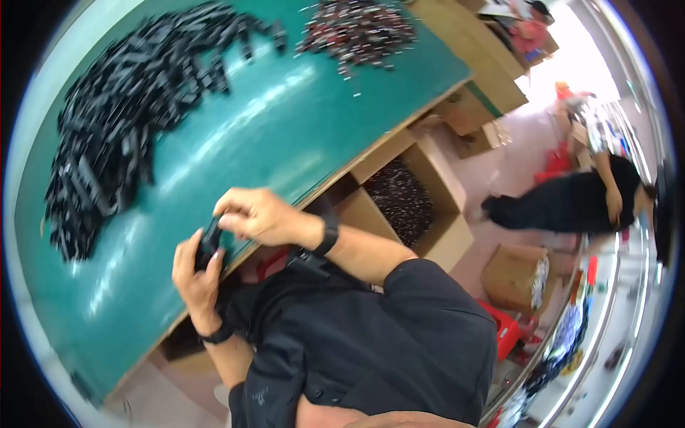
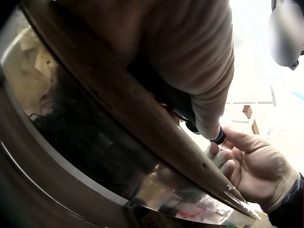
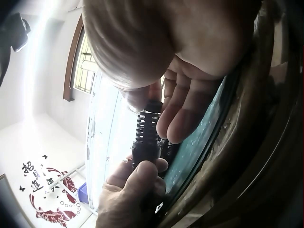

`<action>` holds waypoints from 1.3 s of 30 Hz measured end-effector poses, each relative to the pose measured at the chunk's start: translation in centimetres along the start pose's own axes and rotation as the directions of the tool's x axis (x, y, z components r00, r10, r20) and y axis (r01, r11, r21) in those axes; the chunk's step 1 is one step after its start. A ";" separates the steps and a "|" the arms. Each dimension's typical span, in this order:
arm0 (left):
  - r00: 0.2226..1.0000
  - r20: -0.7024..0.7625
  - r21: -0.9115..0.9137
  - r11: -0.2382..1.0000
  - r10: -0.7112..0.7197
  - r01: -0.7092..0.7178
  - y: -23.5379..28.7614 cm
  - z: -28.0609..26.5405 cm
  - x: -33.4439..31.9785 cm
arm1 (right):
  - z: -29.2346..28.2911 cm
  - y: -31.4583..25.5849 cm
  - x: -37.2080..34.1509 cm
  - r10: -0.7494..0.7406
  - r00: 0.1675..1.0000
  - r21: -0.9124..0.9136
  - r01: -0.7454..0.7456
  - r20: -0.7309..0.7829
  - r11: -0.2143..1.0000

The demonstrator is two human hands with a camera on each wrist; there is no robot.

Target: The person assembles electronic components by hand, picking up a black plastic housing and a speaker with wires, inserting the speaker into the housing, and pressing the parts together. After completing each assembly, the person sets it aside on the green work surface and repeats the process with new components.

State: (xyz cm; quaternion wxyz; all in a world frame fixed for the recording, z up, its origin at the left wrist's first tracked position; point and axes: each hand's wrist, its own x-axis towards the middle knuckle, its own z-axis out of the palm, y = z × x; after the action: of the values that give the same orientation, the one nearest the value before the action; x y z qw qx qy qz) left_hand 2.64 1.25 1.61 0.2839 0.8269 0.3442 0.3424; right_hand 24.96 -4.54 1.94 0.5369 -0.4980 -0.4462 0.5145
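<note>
Far left: a broad pile of black parts on the green worktop, its near end not far from your hands.

Next, your left hand, by the worktop's near edge. Its fingers are clamped round the lower body of the black slotted part, thumb on the side facing the right wrist camera. The part is off the worktop, between your two hands.

Then your right hand: thumb and forefinger pinch the part's upper end, other fingers curved beside it. The thumb hides what sits there.

Judged step: two-handed work at the upper end; push, pull or twist, cannot tell. Let the left grip be the fixed one, low on the solid body, clear of the slots, which may flex if squeezed. Keep the right pinch in line with the part's axis; a sideways load could skew the end. Build force gradually. Staying above the worktop means a slip lands there, not on the floor.

Further right: a pile of small pieces, well apart from your hands.
</note>
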 end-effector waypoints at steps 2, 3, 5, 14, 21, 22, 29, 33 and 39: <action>1.000 0.012 0.017 1.000 -0.004 0.004 0.4 -0.1 0.1 | 0.2 0.8 0.1 -0.045 0.999 0.024 0.045 -0.016 0.999; 1.000 -0.001 -0.013 1.000 -0.005 0.005 0.3 0.0 0.2 | 0.1 0.5 0.1 -0.031 0.999 0.006 0.031 -0.013 1.000; 1.000 -0.009 -0.036 0.999 -0.021 0.021 0.1 0.0 0.0 | 0.0 0.6 0.0 0.001 1.000 0.013 -0.001 -0.016 1.000; 0.999 -0.028 -0.047 0.998 -0.039 0.038 -0.1 -0.1 -0.1 | 0.0 1.2 -0.3 -0.070 0.997 -0.056 0.068 -0.029 0.996; 0.999 -0.032 -0.065 0.997 -0.039 0.037 -0.4 -0.1 -0.2 | -0.1 0.5 -0.9 -0.204 0.979 -0.284 0.202 0.023 0.937; 0.999 -0.033 -0.068 0.997 -0.040 0.038 -0.4 -0.1 -0.2 | -0.1 0.6 -0.9 -0.202 0.979 -0.286 0.200 0.024 0.937; 0.999 0.034 -0.102 0.994 -0.043 0.046 -0.2 -0.7 0.0 | -0.7 1.3 -0.6 -0.003 0.999 0.023 0.002 0.033 1.000; 0.995 0.090 -0.177 0.982 -0.051 0.066 -0.7 -1.1 -0.1 | -1.2 1.3 -0.5 0.037 0.995 0.004 -0.037 0.088 0.999; 0.991 0.117 -0.197 0.977 -0.061 0.083 -0.8 -1.2 0.0 | -1.1 1.5 -0.8 -0.143 0.984 -0.268 0.168 0.110 0.949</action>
State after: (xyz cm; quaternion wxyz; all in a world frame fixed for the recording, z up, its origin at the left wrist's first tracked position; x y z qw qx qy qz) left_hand 1.40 2.02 1.78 0.3971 0.7985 0.3211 0.3189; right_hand 25.85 -5.43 0.38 0.4806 -0.5077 -0.5751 0.4248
